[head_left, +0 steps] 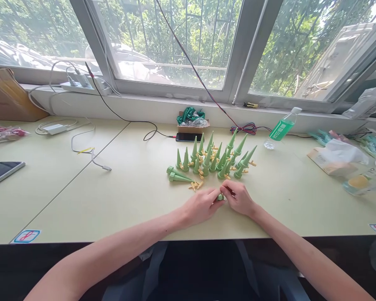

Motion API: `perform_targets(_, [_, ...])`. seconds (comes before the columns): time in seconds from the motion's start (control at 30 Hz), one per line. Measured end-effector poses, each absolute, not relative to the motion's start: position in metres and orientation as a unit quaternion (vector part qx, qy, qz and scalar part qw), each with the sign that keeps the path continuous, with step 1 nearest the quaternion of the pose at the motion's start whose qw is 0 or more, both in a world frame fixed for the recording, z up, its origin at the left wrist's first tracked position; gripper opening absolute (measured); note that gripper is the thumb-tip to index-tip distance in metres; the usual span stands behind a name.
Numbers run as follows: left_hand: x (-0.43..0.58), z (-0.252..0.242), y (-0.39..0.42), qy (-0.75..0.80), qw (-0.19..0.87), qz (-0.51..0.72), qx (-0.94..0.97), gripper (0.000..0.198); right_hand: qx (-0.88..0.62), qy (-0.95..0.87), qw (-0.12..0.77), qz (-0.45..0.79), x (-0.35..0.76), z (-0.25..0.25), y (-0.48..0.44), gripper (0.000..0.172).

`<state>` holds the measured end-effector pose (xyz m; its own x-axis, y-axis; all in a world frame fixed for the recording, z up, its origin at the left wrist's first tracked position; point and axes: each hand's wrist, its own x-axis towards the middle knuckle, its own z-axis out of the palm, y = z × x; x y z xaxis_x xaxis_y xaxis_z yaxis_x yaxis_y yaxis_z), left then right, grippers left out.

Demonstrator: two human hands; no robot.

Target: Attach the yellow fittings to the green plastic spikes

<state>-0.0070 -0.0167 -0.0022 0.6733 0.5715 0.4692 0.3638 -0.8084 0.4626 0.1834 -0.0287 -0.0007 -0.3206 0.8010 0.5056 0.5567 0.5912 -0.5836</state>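
Note:
My left hand [203, 205] is wrapped round a green piece [220, 197], of which only a small rounded end shows between the hands. Against it, my right hand [238, 198] is closed in a pinch; whatever its fingertips hold is too small to make out. Just beyond the hands stand several green cones [207, 165], points up, with small yellow-orange valve pieces at their bases. Two green spikes [180, 177] lie on their sides to the left of the group. Several loose yellow-orange pieces [195, 185] lie near their tips.
Behind the cones are a black phone [189, 137] and a small cardboard box [193, 128] with green wrapping. A bottle [282, 128] and tissue pack [335, 156] stand to the right. Leftward are a white cable [92, 156] and another phone [3, 172] on the table [128, 196].

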Motion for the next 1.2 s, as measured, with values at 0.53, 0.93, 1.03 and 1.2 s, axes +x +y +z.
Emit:
perform_targets(0.53, [-0.014, 0.010, 0.002, 0.264, 0.179, 0.323, 0.891, 0.018, -0.425, -0.780, 0.428, 0.167, 0.183, 0.002, -0.027, 0.016])
perform_targets(0.93, [-0.019, 0.018, 0.016, 0.235, 0.313, 0.316, 0.864, 0.026, -0.420, -0.766, 0.443, 0.202, 0.184, 0.002, -0.025, 0.016])
perform_targets(1.03, [-0.019, 0.016, 0.016, 0.247, 0.313, 0.311, 0.862, 0.029, -0.412, -0.770, 0.444, 0.198, 0.185, -0.002, -0.023, 0.017])
perform_targets(1.2, [-0.018, 0.014, 0.013, 0.252, 0.329, 0.306, 0.857, 0.030, -0.393, -0.785, 0.448, 0.166, 0.185, -0.008, -0.022, 0.017])
